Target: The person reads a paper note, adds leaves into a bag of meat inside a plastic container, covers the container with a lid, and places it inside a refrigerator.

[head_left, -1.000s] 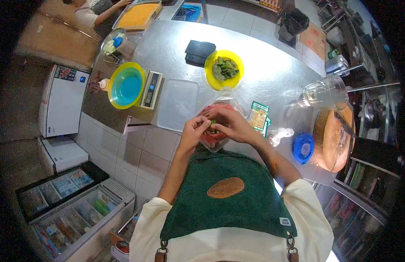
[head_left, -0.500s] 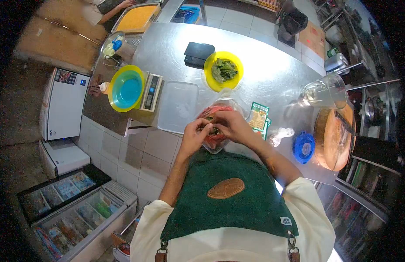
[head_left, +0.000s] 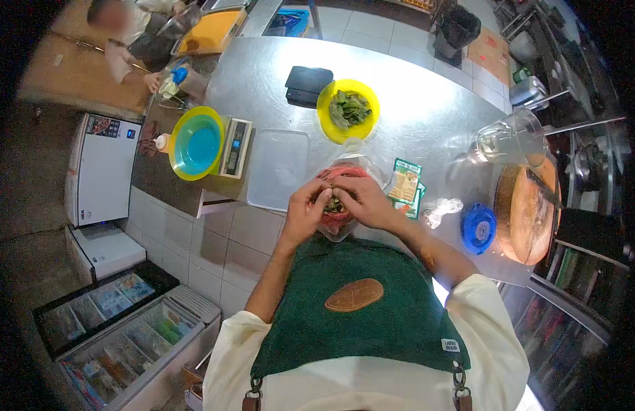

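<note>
My left hand [head_left: 308, 209] and my right hand [head_left: 365, 201] meet over a red container [head_left: 337, 228] with clear plastic around it, close in front of my apron. Both hands are closed, thumbs and fingers pinched together with the tips almost touching. Whatever lies in the pinch is too small to make out. Dark green and brownish bits show inside the container below my fingers. Just beyond it stands a yellow bowl [head_left: 324, 126] holding green leaves [head_left: 350, 109]. A translucent plastic lid or tray [head_left: 279, 168] lies left of my left hand.
Left stand a digital scale [head_left: 236, 148] and a yellow-rimmed blue bowl [head_left: 196, 142]. Right are green packets [head_left: 406, 181], a crumpled plastic bag [head_left: 441, 211], a blue lid [head_left: 478, 228], a clear jug [head_left: 513, 139] and a knife [head_left: 542, 186] on a round wooden board [head_left: 523, 222]. A co-worker [head_left: 136, 41] is at far left.
My hands have shifted slightly, fingertips still together over the red container. The co-worker at the upper left has come further into view, one hand now near the blue-topped bottle.
</note>
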`<action>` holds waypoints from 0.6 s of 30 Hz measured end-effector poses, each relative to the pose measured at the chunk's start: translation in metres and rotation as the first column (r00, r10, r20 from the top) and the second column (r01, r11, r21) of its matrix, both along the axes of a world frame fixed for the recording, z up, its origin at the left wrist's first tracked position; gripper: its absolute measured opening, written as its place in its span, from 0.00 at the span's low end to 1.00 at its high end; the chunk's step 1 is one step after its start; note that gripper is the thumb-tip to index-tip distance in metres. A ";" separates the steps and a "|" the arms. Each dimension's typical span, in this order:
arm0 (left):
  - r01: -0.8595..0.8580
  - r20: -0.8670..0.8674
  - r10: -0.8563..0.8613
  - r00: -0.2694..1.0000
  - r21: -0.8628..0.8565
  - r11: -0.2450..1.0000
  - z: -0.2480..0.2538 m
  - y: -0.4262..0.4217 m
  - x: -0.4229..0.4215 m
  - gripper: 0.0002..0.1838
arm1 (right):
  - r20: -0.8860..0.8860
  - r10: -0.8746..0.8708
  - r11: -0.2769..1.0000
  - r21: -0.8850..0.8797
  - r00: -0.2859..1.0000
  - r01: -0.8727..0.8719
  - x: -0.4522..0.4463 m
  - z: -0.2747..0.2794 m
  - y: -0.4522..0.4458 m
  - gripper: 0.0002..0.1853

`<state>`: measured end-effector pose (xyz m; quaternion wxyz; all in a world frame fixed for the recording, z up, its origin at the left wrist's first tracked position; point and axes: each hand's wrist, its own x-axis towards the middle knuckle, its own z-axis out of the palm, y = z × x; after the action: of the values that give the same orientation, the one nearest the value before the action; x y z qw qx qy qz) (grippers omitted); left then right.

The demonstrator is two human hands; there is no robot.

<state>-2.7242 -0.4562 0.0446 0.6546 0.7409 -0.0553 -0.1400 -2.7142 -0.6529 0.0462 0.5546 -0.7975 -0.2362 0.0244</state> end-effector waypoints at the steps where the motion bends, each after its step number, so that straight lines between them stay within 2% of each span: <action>1: 0.003 -0.002 -0.003 1.000 0.002 1.000 0.004 -0.004 0.001 0.05 | -0.002 -0.003 1.000 0.002 1.000 0.003 0.001 -0.006 0.000 0.07; 2: -0.037 0.276 -0.005 0.961 0.146 0.989 0.008 -0.008 0.004 0.04 | -0.183 0.030 0.992 0.127 0.983 -0.007 0.003 -0.013 0.000 0.09; 3: -0.113 0.528 -0.048 0.848 0.269 0.957 0.013 -0.012 0.005 0.04 | -0.352 0.085 0.968 0.250 0.932 0.006 0.004 -0.019 -0.001 0.11; 4: -0.111 0.526 -0.050 0.849 0.270 0.956 0.016 -0.015 0.005 0.04 | -0.354 0.085 0.968 0.251 0.931 0.008 0.004 -0.014 -0.002 0.11; 5: -0.136 0.574 -0.079 0.815 0.322 0.937 0.019 -0.019 0.003 0.04 | -0.635 0.168 0.898 0.414 0.754 0.148 0.002 -0.008 -0.004 0.12; 6: -0.164 0.619 -0.111 0.778 0.370 0.914 0.020 -0.020 0.002 0.05 | -0.813 0.304 0.801 0.501 0.497 0.329 0.002 -0.002 -0.005 0.13; 7: -0.165 0.619 -0.110 0.778 0.371 0.914 0.019 -0.019 0.004 0.05 | -0.812 0.305 0.801 0.501 0.497 0.328 0.004 0.001 -0.006 0.13; 9: -0.177 0.578 -0.031 0.815 0.299 0.938 0.018 -0.019 0.007 0.05 | -0.570 0.158 0.936 0.346 0.806 0.062 0.008 0.005 -0.010 0.17; 10: -0.172 0.576 -0.033 0.816 0.299 0.939 0.018 -0.019 0.007 0.05 | -0.572 0.154 0.936 0.345 0.806 0.066 0.006 0.007 -0.011 0.17; 12: -0.185 0.518 0.009 0.856 0.290 0.939 0.018 -0.017 0.009 0.05 | -0.367 -0.051 0.986 0.127 0.929 0.105 0.004 0.013 -0.012 0.15; 16: -0.186 0.475 0.033 0.879 0.279 0.942 0.011 -0.019 0.008 0.08 | -0.335 -0.052 0.988 0.121 0.941 0.097 0.008 0.019 -0.011 0.14; 18: -0.187 0.348 0.112 0.931 0.190 0.964 0.017 -0.024 0.008 0.12 | -0.315 -0.100 0.984 0.111 0.944 0.141 0.009 0.013 -0.010 0.14</action>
<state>-2.7165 -0.4798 0.0615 0.5584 0.8237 -0.0927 0.0328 -2.7049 -0.6632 0.0592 0.6366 -0.7585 -0.0985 0.0987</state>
